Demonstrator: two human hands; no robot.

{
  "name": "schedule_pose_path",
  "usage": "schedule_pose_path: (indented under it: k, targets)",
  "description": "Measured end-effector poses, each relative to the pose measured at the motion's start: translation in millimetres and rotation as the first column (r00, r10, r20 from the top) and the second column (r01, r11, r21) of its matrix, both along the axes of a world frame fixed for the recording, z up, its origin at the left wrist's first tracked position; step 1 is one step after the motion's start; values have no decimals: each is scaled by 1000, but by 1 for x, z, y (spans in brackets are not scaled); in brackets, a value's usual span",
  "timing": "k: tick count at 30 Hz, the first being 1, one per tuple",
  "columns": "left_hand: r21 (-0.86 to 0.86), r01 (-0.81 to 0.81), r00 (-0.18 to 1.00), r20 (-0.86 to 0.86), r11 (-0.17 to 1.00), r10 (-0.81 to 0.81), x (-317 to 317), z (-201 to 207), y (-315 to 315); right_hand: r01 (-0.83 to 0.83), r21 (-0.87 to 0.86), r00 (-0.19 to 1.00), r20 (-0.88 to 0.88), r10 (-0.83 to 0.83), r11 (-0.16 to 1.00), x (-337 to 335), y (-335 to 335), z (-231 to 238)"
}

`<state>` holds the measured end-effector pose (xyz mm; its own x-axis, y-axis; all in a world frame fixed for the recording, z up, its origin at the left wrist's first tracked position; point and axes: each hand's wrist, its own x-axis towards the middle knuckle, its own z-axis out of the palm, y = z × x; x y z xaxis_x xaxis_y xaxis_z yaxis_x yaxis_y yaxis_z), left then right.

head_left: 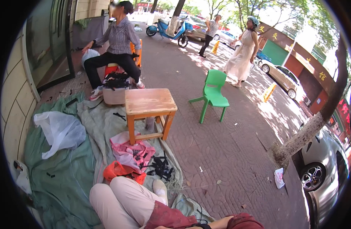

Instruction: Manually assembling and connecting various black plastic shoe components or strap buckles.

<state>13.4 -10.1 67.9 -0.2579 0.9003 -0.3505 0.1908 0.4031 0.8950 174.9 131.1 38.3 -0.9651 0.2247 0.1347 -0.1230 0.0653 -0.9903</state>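
Lying just beyond the wearer's shoe [160, 188], one heap of black straps [162, 168] sits ahead of both hands, whose fingers are out of sight; wide or closed, I can't tell. One wooden stool [150, 100], one green chair [214, 94].

Street pavement [221, 164] with parked cars [324, 148]

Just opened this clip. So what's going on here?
The wearer sits with knees bent; a bare forearm shows at the lower edge, but neither of the wearer's hands can be made out, so what they hold is unclear. Near the knees lie tangled black strips, an orange-red cloth and a pink checked cloth, by a wooden stool. Beyond, a seated person has one hand by a pale plastic bag.
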Motion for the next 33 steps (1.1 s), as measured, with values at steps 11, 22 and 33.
schedule_pose_path:
  k: [11,22,33]
  targets:
    - [-19,-190,882,437,982,179,-35,-23,48,225,-533,932,363,-20,815,-7,53,0]
    - [106,-207,826,551,973,116,-19,-28,49,105,-780,958,245,146,617,-9,49,-16]
    - [80,-315,907,320,946,275,-15,-24,60,192,-548,976,197,-98,814,-10,43,-25]
